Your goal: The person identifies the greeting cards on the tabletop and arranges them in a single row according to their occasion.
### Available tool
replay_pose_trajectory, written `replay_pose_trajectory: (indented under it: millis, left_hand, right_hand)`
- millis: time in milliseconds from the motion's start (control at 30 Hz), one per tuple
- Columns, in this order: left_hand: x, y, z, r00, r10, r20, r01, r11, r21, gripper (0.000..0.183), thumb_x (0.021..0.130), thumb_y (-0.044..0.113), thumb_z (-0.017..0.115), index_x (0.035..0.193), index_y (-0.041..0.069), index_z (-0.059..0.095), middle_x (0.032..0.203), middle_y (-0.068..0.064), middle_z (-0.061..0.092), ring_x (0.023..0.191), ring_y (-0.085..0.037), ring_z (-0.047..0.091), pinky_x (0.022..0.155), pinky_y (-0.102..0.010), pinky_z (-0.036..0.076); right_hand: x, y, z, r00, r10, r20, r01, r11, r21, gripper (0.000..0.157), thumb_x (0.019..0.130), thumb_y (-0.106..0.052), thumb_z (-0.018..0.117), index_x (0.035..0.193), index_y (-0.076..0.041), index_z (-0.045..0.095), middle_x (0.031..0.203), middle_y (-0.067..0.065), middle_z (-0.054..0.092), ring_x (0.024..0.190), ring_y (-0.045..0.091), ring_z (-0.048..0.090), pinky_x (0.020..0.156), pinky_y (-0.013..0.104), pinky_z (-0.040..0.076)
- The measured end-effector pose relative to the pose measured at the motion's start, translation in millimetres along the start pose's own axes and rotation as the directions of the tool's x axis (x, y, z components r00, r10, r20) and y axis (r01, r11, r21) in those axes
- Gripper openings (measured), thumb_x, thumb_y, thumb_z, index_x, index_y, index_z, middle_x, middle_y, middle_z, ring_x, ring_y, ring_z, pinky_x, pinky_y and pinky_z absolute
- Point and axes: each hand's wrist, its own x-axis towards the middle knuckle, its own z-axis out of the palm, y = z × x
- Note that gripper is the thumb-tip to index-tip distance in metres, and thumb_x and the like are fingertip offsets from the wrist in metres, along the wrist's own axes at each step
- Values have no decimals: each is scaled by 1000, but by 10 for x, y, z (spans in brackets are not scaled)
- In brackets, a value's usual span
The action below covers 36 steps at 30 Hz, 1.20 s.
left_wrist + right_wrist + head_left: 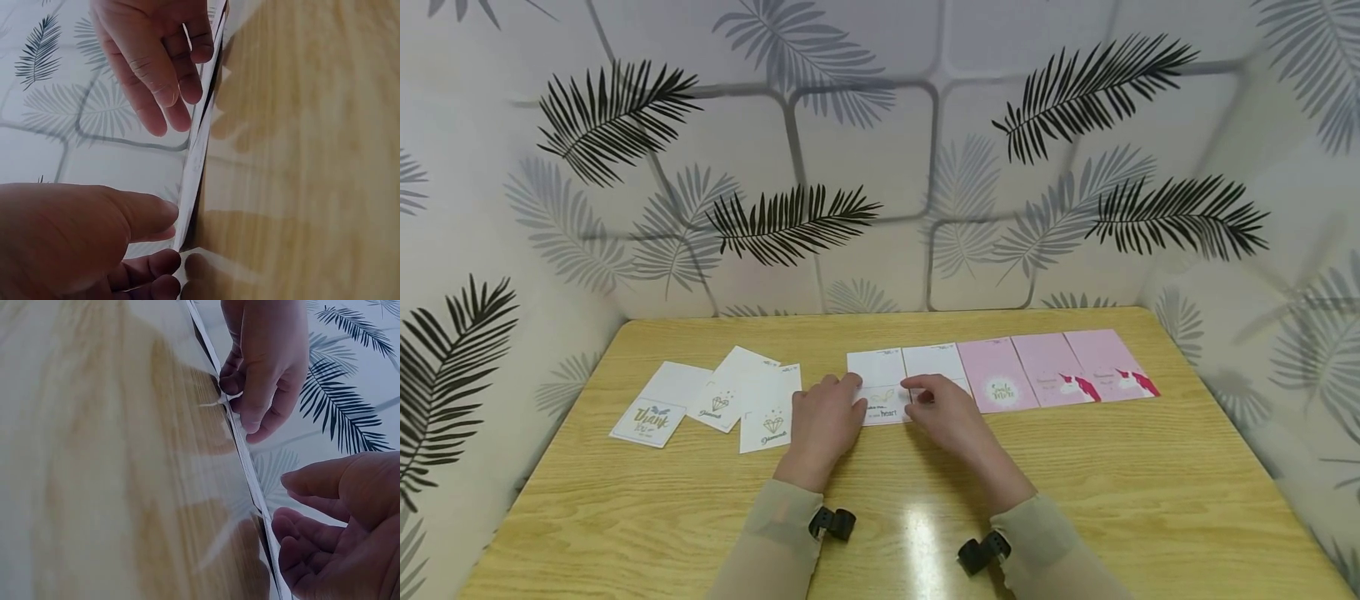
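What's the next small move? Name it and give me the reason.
Probably the left hand should reach for the nearer Diamonds card: that card lies right beside it but apart from the two white cards, which already sit side by side, just left of the three pink cards.

glossy wood-grain tabletop (1112, 483), smooth paper white cards (876, 367), smooth paper pink cards (1051, 362), matt cloth sleeves (778, 533)

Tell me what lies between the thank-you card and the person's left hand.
Two cards: first a white diamond card beside the thank-you card, then a second diamond card next to the left hand. The head view shows this.
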Motion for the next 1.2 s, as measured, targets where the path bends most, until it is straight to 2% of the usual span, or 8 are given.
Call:
replay_pose_trajectory:
  millis: [133,233,367,467,667,833,1200]
  left_hand:
    - [-16,-12,-37,1000,-18,-8,18,1000,-12,36,107,30,75,140,15,75,125,-13,75,112,-36,73,96,-62,51]
    - [-52,-62,-85,999,-20,-46,19,999,-32,35,106,29,76,138,14,76,125,-14,75,111,-39,72,94,-63,52]
    - [-111,-209,-173,992,-25,-123,17,997,-69,34,107,26,74,138,12,76,127,-16,73,110,-43,68,93,-65,52]
    - [-152,-353,-260,987,-41,-156,28,996,-87,34,108,24,72,139,11,74,129,-19,71,111,-46,66,93,-68,52]
    - [-221,-683,-422,982,-93,-163,77,992,-100,36,109,21,69,142,7,72,137,-25,67,119,-53,63,95,-72,50]
    - [-283,-925,-508,978,-128,-164,111,988,-110,38,109,18,67,144,4,70,141,-28,64,123,-56,60,96,-73,48]
    - [-421,-1242,-596,978,-179,-111,169,981,-92,43,107,21,69,146,2,67,143,-32,62,125,-59,58,94,-77,47]
  right_hand:
    - [-5,-5,-8,1000,-3,-9,3,1000,22,37,101,-12,77,138,-13,77,128,11,75,116,30,70,101,51,56]
    - [-19,-29,-6,1000,-12,-6,12,999,31,37,102,-14,77,139,-14,76,130,10,74,114,29,70,98,50,56]
    - [-33,-97,8,999,-36,22,34,996,80,37,105,-16,76,141,-14,75,135,9,73,113,27,70,93,48,57]
    - [-47,-163,34,997,-52,50,45,989,139,38,106,-15,75,143,-12,73,139,7,71,115,27,70,92,47,59]
    - [-54,-297,144,992,-79,95,57,975,214,39,105,-13,75,144,-10,72,142,10,71,119,29,72,95,48,59]
    - [-48,-384,246,991,-68,115,36,966,258,42,105,-14,76,146,-12,71,145,7,69,123,27,70,95,46,58]
    - [-15,-541,456,981,-106,165,52,951,304,49,104,-15,75,152,-9,66,151,13,65,130,29,69,100,46,57]
